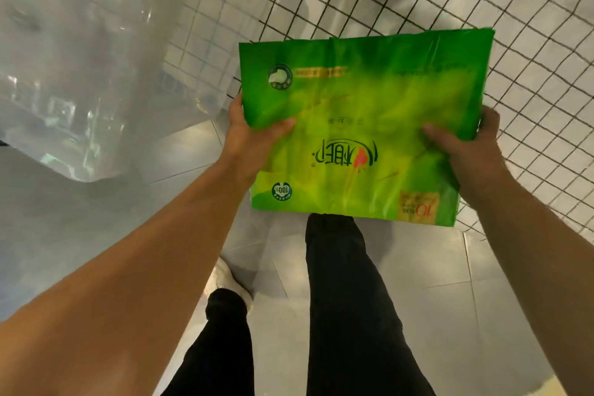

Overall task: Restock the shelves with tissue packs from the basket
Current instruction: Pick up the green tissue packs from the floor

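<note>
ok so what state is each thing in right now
pack: lifted, held by both hands, print upside down to the camera
left hand: grips the pack's left edge
right hand: grips the pack's right edge
basket: wire mesh behind the pack, contents unclear
plastic sheet: clear, slack, at the left

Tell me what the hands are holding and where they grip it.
Both hold the green tissue pack: the left hand grips its left edge, the right hand its right edge, thumbs on the printed face.
</note>
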Available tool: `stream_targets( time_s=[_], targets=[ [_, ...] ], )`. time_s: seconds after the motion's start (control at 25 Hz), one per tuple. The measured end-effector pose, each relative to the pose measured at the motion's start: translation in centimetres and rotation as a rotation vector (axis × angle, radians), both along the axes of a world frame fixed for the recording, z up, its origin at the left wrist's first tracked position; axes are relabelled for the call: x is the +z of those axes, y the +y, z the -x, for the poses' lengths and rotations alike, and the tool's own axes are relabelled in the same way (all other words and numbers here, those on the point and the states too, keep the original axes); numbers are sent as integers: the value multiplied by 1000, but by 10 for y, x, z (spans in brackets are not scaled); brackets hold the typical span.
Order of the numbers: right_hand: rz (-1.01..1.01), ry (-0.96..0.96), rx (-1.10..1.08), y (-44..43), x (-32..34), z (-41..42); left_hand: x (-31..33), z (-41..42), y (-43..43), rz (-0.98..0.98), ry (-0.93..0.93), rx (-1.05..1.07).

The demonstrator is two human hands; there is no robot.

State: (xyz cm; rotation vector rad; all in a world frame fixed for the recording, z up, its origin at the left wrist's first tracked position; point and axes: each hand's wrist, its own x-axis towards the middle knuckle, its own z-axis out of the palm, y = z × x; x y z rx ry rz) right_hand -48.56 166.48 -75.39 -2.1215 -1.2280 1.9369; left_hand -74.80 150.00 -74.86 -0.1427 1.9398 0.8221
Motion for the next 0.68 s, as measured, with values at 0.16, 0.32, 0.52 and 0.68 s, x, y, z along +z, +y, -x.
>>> stream_targets(
  time_s=[0.16,0.32,0.52,0.68],
  targets=[
    [52,36,-171,-21,80,-25,70,13,7,26,-100,63],
    [43,70,-311,-66,160,-42,134,16,2,-11,-399,-57],
    [-77,48,-498,-144,246,-43,211,24,-10,-24,-386,-299],
    [-261,71,-723,-229,338,-30,297,36,-23,-104,-315,-578]
  ],
)
